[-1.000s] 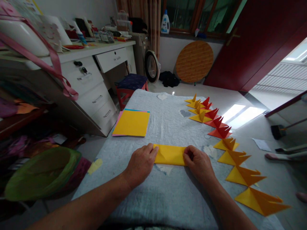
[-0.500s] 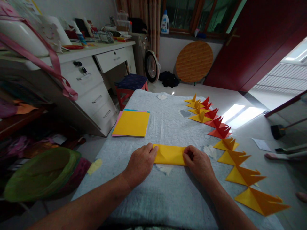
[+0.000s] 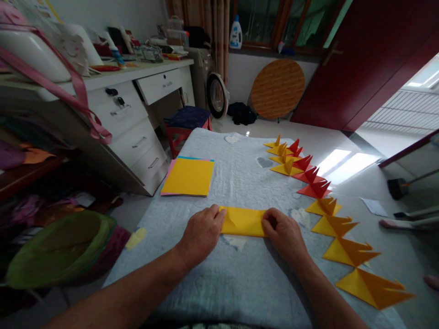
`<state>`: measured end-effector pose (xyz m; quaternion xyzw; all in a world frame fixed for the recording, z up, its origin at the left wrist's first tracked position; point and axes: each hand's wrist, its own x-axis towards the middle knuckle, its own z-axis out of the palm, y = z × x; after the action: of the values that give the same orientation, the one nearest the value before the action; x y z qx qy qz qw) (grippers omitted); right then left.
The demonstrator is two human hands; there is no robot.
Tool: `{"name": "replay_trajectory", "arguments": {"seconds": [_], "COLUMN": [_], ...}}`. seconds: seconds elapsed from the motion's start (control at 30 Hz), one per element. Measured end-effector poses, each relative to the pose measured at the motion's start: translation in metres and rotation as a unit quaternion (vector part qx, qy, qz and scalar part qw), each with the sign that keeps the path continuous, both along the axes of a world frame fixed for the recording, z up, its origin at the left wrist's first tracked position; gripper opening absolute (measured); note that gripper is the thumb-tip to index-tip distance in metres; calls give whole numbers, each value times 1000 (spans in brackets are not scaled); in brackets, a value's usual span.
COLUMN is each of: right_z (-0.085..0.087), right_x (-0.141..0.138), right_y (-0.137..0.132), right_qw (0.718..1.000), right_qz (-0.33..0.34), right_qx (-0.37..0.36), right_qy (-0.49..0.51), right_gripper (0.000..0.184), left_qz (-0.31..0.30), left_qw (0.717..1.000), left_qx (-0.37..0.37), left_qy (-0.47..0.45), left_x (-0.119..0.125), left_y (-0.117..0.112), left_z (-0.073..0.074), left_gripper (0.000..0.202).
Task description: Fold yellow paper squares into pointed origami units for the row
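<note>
A yellow sheet of origami paper, folded into a wide rectangle, lies low over the cloth-covered table in front of me. My left hand grips its left end, thumb and fingers pressed together. At the right end, my right hand pinches the paper with curled fingers. Slight creases show on the paper's upper face. Beyond my left hand rests a stack of square coloured paper, yellow on top with pink and blue edges showing. Along the table's right side stand folded yellow paper cranes and red paper cranes.
The light blue table cloth has heart patches. A green-lined bin stands at the left, below a white desk. A blue-topped stool is past the table's far left corner. A round wooden board leans on the back wall.
</note>
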<state>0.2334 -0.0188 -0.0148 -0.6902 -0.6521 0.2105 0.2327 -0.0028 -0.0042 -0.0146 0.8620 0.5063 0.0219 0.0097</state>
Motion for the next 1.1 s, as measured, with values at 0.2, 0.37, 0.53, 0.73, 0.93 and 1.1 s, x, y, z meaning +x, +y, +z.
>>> {"name": "replay_trajectory", "arguments": {"seconds": [0.2,0.37,0.53,0.73,0.93,1.1], "right_z": [1,2,2,2,2,4], "right_x": [0,0,-1,-1,1,3], "right_y": [0,-1,0,-1,-2,-1], "right_qw": [1000,1000,999,998,994,990], "right_qz": [3,-10,-27,-46,-60,-59], "right_qx": [7,-2,-9,-9,-7,-6], "right_qy": [11,8,-15,30,90,124], "right_gripper": [14,14,11,16,30,29], "left_qz": [-35,-114,-153,-161,-167,-165], "left_qw": [997,985,983,983,983,984], "left_qx": [62,89,41,33,16,31], "left_qy": [-27,-94,-89,-77,-75,-68], "left_x": [-1,-3,-1,-3,-3,-1], "left_y": [0,0,1,0,-7,-9], "left_z": [-3,-6,-3,-3,1,1], "left_gripper": [21,23,18,19,24,26]}}
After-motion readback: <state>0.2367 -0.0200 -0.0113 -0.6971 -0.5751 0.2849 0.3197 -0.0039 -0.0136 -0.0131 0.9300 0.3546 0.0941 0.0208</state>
